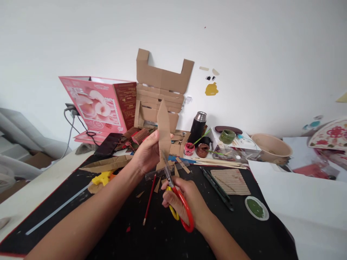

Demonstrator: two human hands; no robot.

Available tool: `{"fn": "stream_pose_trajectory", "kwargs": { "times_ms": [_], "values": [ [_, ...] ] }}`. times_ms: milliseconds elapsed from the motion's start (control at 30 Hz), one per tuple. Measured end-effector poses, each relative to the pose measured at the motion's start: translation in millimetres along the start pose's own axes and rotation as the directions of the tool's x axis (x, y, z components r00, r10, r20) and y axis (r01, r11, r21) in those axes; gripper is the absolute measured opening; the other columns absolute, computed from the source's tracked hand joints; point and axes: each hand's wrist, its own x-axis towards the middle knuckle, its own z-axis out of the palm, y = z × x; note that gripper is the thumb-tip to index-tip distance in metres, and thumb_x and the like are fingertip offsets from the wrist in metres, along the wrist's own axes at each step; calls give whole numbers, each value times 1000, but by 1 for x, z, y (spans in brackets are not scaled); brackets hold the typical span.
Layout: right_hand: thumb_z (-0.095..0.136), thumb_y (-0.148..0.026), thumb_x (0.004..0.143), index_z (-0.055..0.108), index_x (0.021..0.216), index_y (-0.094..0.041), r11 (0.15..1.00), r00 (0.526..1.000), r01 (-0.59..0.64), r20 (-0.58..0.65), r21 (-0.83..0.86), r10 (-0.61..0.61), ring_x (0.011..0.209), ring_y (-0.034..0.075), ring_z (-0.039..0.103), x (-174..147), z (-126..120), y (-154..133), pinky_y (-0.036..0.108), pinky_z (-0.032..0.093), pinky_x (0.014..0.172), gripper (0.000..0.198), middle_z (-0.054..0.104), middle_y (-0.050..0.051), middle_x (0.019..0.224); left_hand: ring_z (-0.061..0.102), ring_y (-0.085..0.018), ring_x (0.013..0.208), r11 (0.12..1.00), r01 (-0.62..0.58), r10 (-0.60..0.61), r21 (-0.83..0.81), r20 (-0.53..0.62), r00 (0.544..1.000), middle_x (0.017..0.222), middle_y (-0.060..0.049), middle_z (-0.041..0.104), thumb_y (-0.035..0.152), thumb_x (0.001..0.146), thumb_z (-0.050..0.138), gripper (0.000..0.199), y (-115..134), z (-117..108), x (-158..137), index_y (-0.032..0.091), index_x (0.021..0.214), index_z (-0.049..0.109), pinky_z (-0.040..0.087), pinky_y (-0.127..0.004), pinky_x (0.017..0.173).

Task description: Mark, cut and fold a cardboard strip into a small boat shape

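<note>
A long cardboard strip [164,122] with a pointed top stands upright in my left hand [148,151], which is closed on its left edge. My right hand [187,200] has its fingers through the loops of a pair of scissors [187,213] with red and yellow handles. The scissor blades point up and lie at the lower end of the strip; whether they are cutting into it I cannot tell. Below and around them lie small cardboard offcuts [183,165], a clear ruler [151,175] and a red pencil [149,200] on the black mat [162,238].
At the left lie a yellow glue gun [102,178] and a cut cardboard piece [105,164]. A green utility knife [217,187], corrugated cardboard [231,181] and a lid of green paint [256,208] are at the right. Behind stand a black flask [197,128], paint jars [202,150] and a pink box [97,104].
</note>
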Motion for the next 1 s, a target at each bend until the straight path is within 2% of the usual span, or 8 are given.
{"fn": "stream_pose_trajectory", "kwargs": {
  "times_ms": [167,300,500,700,833,1000],
  "values": [
    [76,-86,86,75,110,-19,1000,1000,-9,9,-14,10,73,24,77,0,-1,5,30,60,68,72,76,5,76,82,-26,81,1000,5,-6,24,31,1000,96,-8,85,47,83,96,43,0,-1,0,15,106,79,67,-38,81],
    [69,-82,95,72,112,-18,999,1000,-14,7,41,14,60,19,74,-1,-1,7,26,57,55,66,75,5,78,81,-25,79,998,-17,13,58,61,998,97,-8,85,47,78,100,48,-2,4,-1,15,107,80,67,-35,77],
    [67,-76,100,72,105,-18,999,1000,-17,-15,-34,16,48,14,63,-1,-3,1,22,49,46,58,67,1,67,81,-26,80,998,14,-18,56,59,998,89,-7,84,47,77,101,46,-7,5,-2,15,103,80,66,-33,72],
    [67,-75,100,73,96,-22,995,998,-16,-68,-100,10,42,14,57,-1,-2,-4,23,44,44,54,59,-3,57,80,-23,79,999,28,-30,29,71,997,97,-7,84,45,80,99,43,-7,1,-1,16,105,79,66,-33,73],
    [69,-73,100,71,91,-22,994,995,-18,-98,-109,7,39,14,54,-2,-1,-5,24,41,44,52,57,-4,52,80,-25,79,998,15,-21,69,80,997,100,-9,85,49,79,99,46,-7,1,-1,15,105,81,66,-34,71],
    [66,-73,102,71,88,-23,990,995,-27,-97,-137,14,38,14,51,-2,-1,-7,27,39,46,52,55,-4,49,80,-26,80,996,5,-13,89,82,997,96,-9,85,50,79,99,45,-7,2,-1,16,104,83,65,-34,72]
  ]
}}
